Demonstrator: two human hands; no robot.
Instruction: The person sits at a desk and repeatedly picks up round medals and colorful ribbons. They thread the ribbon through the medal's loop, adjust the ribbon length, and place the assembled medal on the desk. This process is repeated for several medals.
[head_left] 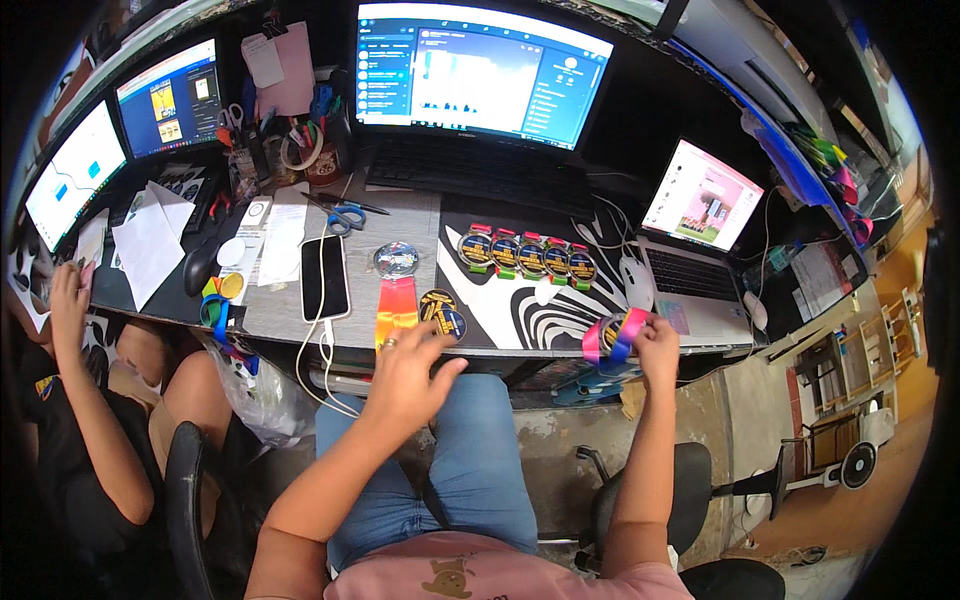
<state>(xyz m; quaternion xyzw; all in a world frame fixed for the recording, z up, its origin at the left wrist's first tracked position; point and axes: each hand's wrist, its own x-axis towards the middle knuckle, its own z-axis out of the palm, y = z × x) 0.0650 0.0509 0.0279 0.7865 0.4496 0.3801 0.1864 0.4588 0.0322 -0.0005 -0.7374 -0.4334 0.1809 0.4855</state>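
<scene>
My right hand (656, 352) pinches a multicoloured ribbon (634, 324), pink and blue, at the desk's front edge; a round dark medal (612, 334) shows among its folds. My left hand (410, 372) is open with fingers spread, over the front edge. Its fingertips are by round black-and-gold discs (443, 308) and the lower end of an orange-yellow ribbon (397, 300). That ribbon runs up to a shiny silver medal (396, 260). Farther back, several black-and-gold medals (504, 250) with coloured ribbons lie in an overlapping row on a black-and-white patterned mat (480, 312).
A phone (325, 278) with a white cable lies left of the silver medal. Blue scissors (345, 218) are behind it. A white mouse (636, 282) and a laptop (700, 270) stand on the right; a keyboard (480, 180) and monitor are behind. Another person's hand (70, 295) is far left.
</scene>
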